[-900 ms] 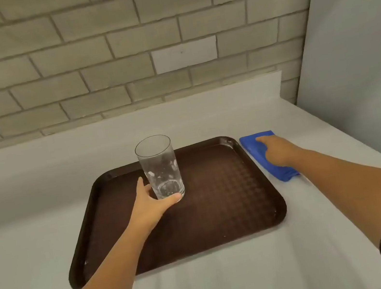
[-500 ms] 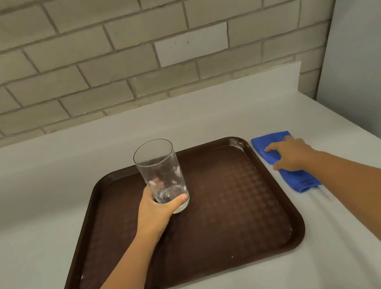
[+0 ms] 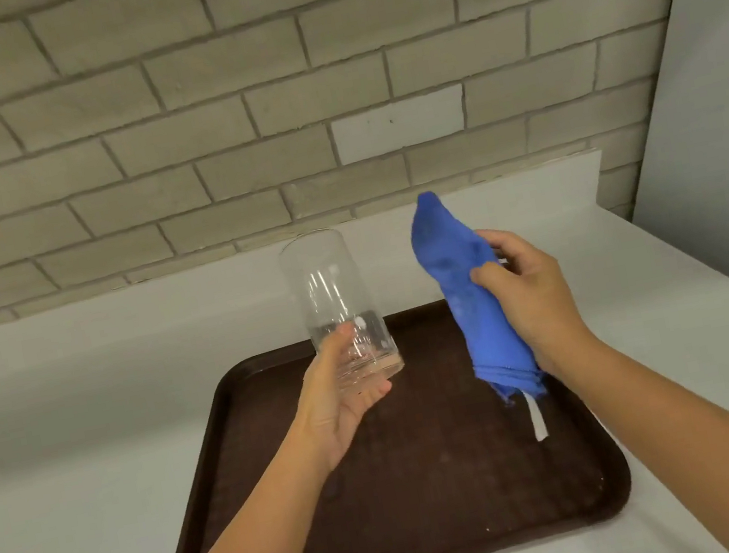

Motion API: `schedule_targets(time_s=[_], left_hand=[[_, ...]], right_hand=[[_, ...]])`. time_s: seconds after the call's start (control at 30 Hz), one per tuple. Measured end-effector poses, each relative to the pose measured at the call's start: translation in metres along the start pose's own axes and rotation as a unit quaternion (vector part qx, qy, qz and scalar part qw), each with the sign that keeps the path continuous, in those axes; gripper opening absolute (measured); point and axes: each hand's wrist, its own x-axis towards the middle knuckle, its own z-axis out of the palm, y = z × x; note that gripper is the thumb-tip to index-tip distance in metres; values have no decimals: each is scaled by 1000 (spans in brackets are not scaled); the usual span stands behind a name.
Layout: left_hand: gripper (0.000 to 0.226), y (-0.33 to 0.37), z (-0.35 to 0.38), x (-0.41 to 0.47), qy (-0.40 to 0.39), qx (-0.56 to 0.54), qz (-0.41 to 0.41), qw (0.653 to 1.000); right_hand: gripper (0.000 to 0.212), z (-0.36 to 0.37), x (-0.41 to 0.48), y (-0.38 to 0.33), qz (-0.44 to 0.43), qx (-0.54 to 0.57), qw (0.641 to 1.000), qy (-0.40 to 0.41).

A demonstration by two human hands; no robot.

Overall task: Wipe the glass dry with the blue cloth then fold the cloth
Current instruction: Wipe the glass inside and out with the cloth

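A clear tall glass (image 3: 332,296) is held upright in the air above the tray, gripped near its base by my left hand (image 3: 343,399). To its right the blue cloth (image 3: 465,292) hangs bunched and upright in my right hand (image 3: 530,300), with a white tag dangling from its lower end. Cloth and glass are apart, a hand's width between them. Both are lifted over the brown tray (image 3: 440,497).
The brown tray lies on a white counter (image 3: 71,474). A pale brick wall (image 3: 225,105) rises behind it, and a grey panel (image 3: 714,117) stands at the right end of the counter.
My left hand has lifted the glass off the tray. My right hand has picked the blue cloth up from the counter and brought it left over the tray.
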Motion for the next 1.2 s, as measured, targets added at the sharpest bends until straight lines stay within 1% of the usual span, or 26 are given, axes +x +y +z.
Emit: schedule_targets(time_s=[0.07, 0.13, 0.17, 0.2, 0.23, 0.27, 0.33, 0.37, 0.4, 0.47, 0.53, 0.57, 0.6, 0.67, 0.7, 0.77, 0.83, 0.87, 0.9, 0.97, 1.07, 1.13, 1.2], left_hand=[[32, 8, 8, -5, -38, -5, 2, 999], [27, 12, 19, -15, -99, -16, 21, 995], [24, 11, 23, -20, -111, -35, 46, 992], [24, 8, 25, -24, -103, -49, 83, 990], [30, 7, 25, -28, -82, -48, 110, 989], [36, 9, 27, -31, -61, -35, 104, 992], [42, 11, 21, -30, -69, -26, 37, 997], [45, 15, 21, -30, -59, -40, 34, 997], [49, 20, 20, -30, -67, -71, 43, 994], [50, 31, 15, -27, -98, -124, 48, 986], [43, 38, 7, -23, -122, -86, 34, 988], [37, 39, 4, -22, -125, -63, 32, 990], [32, 39, 2, -22, -126, -48, 27, 991], [25, 37, 2, -23, -131, -42, 20, 990], [21, 36, 2, -24, -134, -54, 23, 989], [17, 42, 3, -24, -143, -78, 42, 986], [18, 55, -1, -21, -152, -56, 64, 985], [19, 61, -3, -20, -156, -38, 69, 985], [20, 64, -4, -18, -159, -22, 67, 985], [23, 67, -4, -17, -167, -16, 57, 984], [29, 66, 4, -18, -191, -76, 75, 976], [29, 67, 9, -17, -191, -73, 79, 976], [25, 66, 11, -14, -194, -41, 75, 977]], right_hand=[[40, 26, -27, -23, -112, -33, 992, -54], [37, 49, -53, -30, -192, -92, 967, -141], [37, 58, -62, -30, -224, -141, 950, -163], [38, 63, -67, -29, -255, -192, 933, -167], [40, 66, -68, -28, -278, -230, 917, -169], [44, 67, -65, -30, -288, -250, 907, -181], [46, 68, -52, -37, -297, -256, 892, -225], [44, 69, -44, -40, -301, -249, 887, -246], [42, 71, -37, -43, -305, -243, 884, -259], [39, 77, -23, -49, -318, -228, 884, -257], [35, 83, -10, -54, -331, -197, 896, -222], [34, 86, -4, -57, -325, -174, 909, -194], [33, 87, 2, -60, -304, -146, 928, -160], [34, 89, 10, -65, -228, -80, 966, -96], [35, 90, 11, -66, -185, -51, 978, -76], [39, 89, 1, -58, -117, -10, 991, -68], [43, 90, -22, -47, -99, 8, 991, -89], [45, 92, -35, -44, -116, 6, 988, -105], [46, 95, -44, -43, -145, -9, 982, -121], [49, 99, -51, -49, -221, -80, 962, -141], [47, 97, -34, -67, -313, -181, 923, -135], [44, 94, -14, -81, -318, -201, 916, -136], [42, 92, 4, -92, -272, -162, 940, -124]])
